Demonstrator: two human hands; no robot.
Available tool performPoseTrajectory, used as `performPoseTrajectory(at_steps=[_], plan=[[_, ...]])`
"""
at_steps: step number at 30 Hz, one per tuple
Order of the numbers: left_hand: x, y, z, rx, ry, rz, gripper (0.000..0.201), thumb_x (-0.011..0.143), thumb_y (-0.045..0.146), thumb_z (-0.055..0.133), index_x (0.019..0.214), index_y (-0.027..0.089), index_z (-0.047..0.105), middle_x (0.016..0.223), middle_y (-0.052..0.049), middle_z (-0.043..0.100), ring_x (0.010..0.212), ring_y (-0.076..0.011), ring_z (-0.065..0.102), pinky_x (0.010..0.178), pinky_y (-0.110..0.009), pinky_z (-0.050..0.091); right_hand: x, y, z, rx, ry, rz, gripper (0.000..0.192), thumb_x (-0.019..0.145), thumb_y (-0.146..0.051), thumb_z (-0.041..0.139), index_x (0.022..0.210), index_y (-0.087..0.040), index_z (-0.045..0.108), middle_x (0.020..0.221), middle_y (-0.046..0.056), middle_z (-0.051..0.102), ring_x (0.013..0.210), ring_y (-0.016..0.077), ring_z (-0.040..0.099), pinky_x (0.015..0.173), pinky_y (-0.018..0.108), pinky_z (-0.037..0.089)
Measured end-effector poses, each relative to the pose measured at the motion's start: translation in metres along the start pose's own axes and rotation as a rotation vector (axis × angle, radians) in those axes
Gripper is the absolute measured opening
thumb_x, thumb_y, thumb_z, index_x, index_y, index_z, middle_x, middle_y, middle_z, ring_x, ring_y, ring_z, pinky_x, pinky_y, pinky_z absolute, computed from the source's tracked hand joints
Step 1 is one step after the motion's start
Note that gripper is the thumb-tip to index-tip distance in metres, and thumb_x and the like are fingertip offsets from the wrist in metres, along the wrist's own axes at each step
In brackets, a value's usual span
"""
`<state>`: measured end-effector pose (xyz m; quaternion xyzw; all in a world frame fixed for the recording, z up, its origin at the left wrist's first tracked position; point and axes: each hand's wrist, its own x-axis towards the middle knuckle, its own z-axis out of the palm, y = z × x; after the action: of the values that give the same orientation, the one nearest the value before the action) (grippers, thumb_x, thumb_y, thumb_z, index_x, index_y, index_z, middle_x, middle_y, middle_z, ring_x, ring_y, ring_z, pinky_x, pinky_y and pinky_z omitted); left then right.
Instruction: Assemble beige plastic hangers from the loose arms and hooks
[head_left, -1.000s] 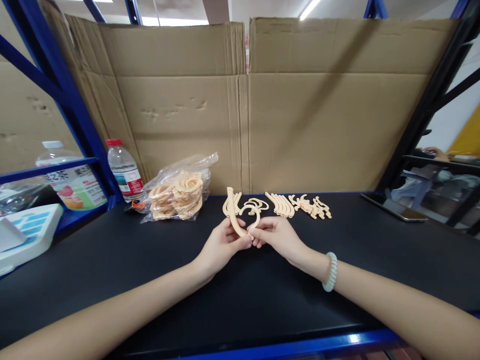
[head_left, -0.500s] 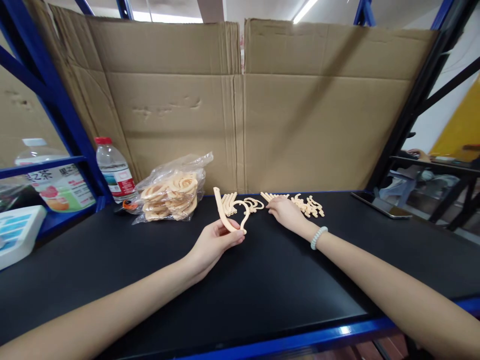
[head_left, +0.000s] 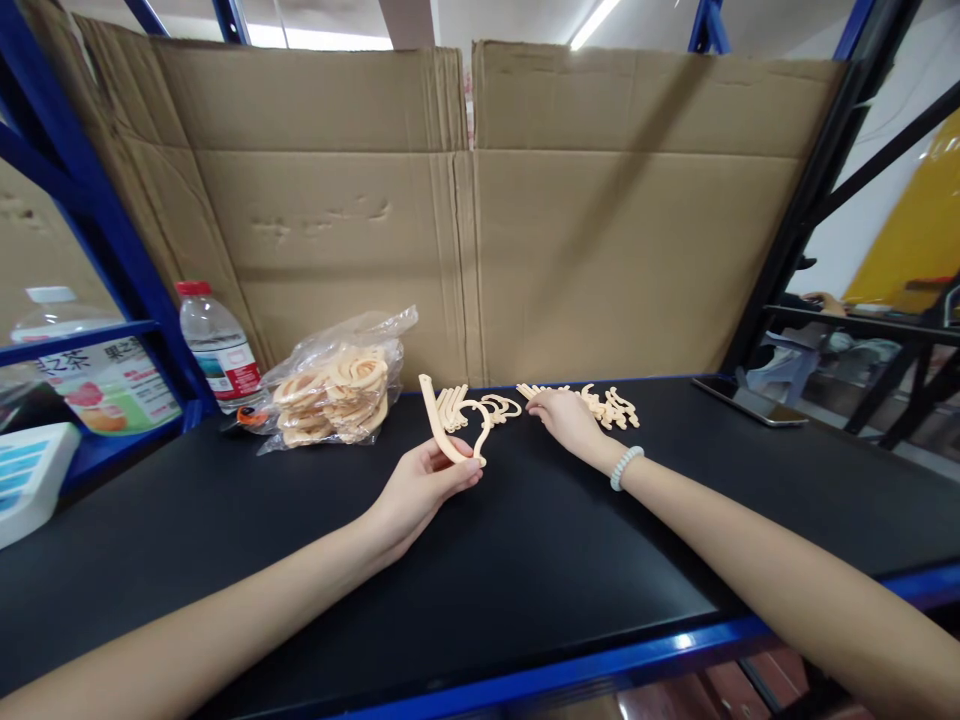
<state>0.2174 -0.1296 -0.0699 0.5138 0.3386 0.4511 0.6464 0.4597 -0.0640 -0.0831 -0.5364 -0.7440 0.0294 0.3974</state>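
My left hand (head_left: 424, 490) is closed on a cream, wood-like curved frame (head_left: 433, 420), pinched at its lower bend between thumb and fingers. A long flat strip forms its left side and a thin hooked curve its right; whether they are joined is hidden by my fingers. My right hand (head_left: 570, 425) reaches down over a row of thin cream sticks (head_left: 525, 390), fingertips bent together at their near ends. What lies between those fingers is hidden. Small wavy cream pieces (head_left: 619, 410) lie to its right. Behind the held frame lie several strips (head_left: 451, 406) and looped pieces (head_left: 504, 408).
A clear plastic bag of cream pieces (head_left: 341, 395) sits at the back left, beside a red-capped bottle (head_left: 221, 350). A phone-like flat device (head_left: 750, 402) lies at the back right. Cardboard (head_left: 637, 250) walls the far edge of the black table (head_left: 540, 590).
The view has shifted slightly, so everything sits a little further left. Both hands keep nearly the same pose, the left still holding the curved frame and the right still at the sticks.
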Motion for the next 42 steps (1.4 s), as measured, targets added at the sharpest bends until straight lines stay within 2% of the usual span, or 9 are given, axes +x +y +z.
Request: performPoseTrajectory(at_steps=[3, 6, 10, 16, 19, 25, 29, 34, 42], plan=[[0.0, 0.001, 0.0, 0.002, -0.006, 0.003, 0.03, 0.061, 0.019, 0.083, 0.081, 0.014, 0.062, 0.076, 0.0, 0.064, 0.071, -0.0089, 0.06, 0.075, -0.022, 0.048, -0.001, -0.005, 0.001, 0.175, 0.092, 0.061, 0.02, 0.089, -0.022, 0.048, 0.082, -0.018, 0.066, 0.068, 0.004, 0.067, 0.063, 0.0179, 0.066, 0.068, 0.031, 0.05], [0.0, 0.002, 0.001, 0.01, -0.019, 0.004, 0.029, 0.061, 0.019, 0.083, 0.081, 0.014, 0.062, 0.076, 0.0, 0.064, 0.071, -0.0088, 0.059, 0.073, -0.022, 0.048, -0.002, -0.015, 0.001, 0.314, 0.201, 0.093, 0.023, 0.092, -0.03, 0.042, 0.089, -0.017, 0.061, 0.079, 0.006, 0.068, 0.069, 0.0177, 0.069, 0.065, 0.029, 0.053], [-0.001, 0.002, 0.0, 0.01, -0.022, -0.001, 0.029, 0.061, 0.02, 0.084, 0.079, 0.013, 0.062, 0.075, 0.0, 0.064, 0.07, -0.0092, 0.059, 0.073, -0.022, 0.048, -0.009, -0.038, -0.005, 0.591, 0.354, 0.148, 0.022, 0.085, -0.039, 0.055, 0.084, -0.018, 0.06, 0.083, 0.008, 0.068, 0.078, 0.0204, 0.068, 0.072, 0.033, 0.055], [-0.001, 0.002, 0.0, -0.011, -0.024, -0.002, 0.03, 0.06, 0.019, 0.084, 0.08, 0.014, 0.062, 0.075, 0.0, 0.065, 0.071, -0.0092, 0.06, 0.074, -0.022, 0.048, -0.022, -0.065, -0.014, 0.974, 0.406, 0.34, 0.026, 0.072, -0.029, 0.066, 0.095, -0.019, 0.058, 0.093, 0.005, 0.064, 0.067, 0.0134, 0.061, 0.061, 0.029, 0.052], [-0.001, 0.001, 0.0, -0.016, -0.027, 0.006, 0.031, 0.059, 0.019, 0.084, 0.08, 0.013, 0.062, 0.074, 0.0, 0.065, 0.07, -0.0092, 0.06, 0.073, -0.022, 0.047, -0.027, -0.071, -0.013, 1.162, 0.33, 0.428, 0.037, 0.066, -0.015, 0.065, 0.102, -0.022, 0.06, 0.093, 0.001, 0.058, 0.061, 0.009, 0.053, 0.061, 0.027, 0.051], [-0.001, -0.001, -0.002, -0.053, -0.05, 0.033, 0.034, 0.057, 0.017, 0.085, 0.081, 0.013, 0.061, 0.078, -0.002, 0.068, 0.074, -0.0105, 0.061, 0.076, -0.024, 0.047, -0.039, -0.084, -0.005, 1.36, 0.027, 0.515, 0.018, 0.067, -0.01, 0.068, 0.081, -0.019, 0.061, 0.084, 0.001, 0.056, 0.073, 0.0124, 0.06, 0.086, 0.034, 0.052], [0.0, -0.003, -0.004, -0.053, -0.07, 0.069, 0.033, 0.056, 0.016, 0.085, 0.079, 0.013, 0.061, 0.078, -0.002, 0.068, 0.077, -0.0121, 0.061, 0.081, -0.027, 0.047, -0.048, -0.093, 0.0, 1.263, -0.152, 0.423, 0.019, 0.069, -0.019, 0.072, 0.085, -0.019, 0.062, 0.089, 0.003, 0.06, 0.093, 0.0192, 0.063, 0.092, 0.038, 0.049], [0.001, -0.006, -0.008, 0.018, -0.104, 0.1, 0.03, 0.059, 0.018, 0.084, 0.08, 0.012, 0.063, 0.078, -0.001, 0.067, 0.075, -0.0117, 0.06, 0.08, -0.027, 0.046, -0.049, -0.094, 0.006, 1.004, -0.24, 0.292, 0.02, 0.068, -0.022, 0.071, 0.086, -0.016, 0.066, 0.08, 0.003, 0.067, 0.079, 0.0168, 0.064, 0.079, 0.034, 0.05], [0.003, -0.009, -0.009, 0.059, -0.121, 0.113, 0.027, 0.059, 0.019, 0.082, 0.076, 0.012, 0.062, 0.073, 0.0, 0.065, 0.072, -0.0121, 0.059, 0.076, -0.027, 0.045, -0.047, -0.089, 0.007, 0.995, -0.283, 0.215, 0.018, 0.067, -0.019, 0.07, 0.085, -0.017, 0.066, 0.081, 0.002, 0.07, 0.078, 0.018, 0.067, 0.079, 0.035, 0.053]])
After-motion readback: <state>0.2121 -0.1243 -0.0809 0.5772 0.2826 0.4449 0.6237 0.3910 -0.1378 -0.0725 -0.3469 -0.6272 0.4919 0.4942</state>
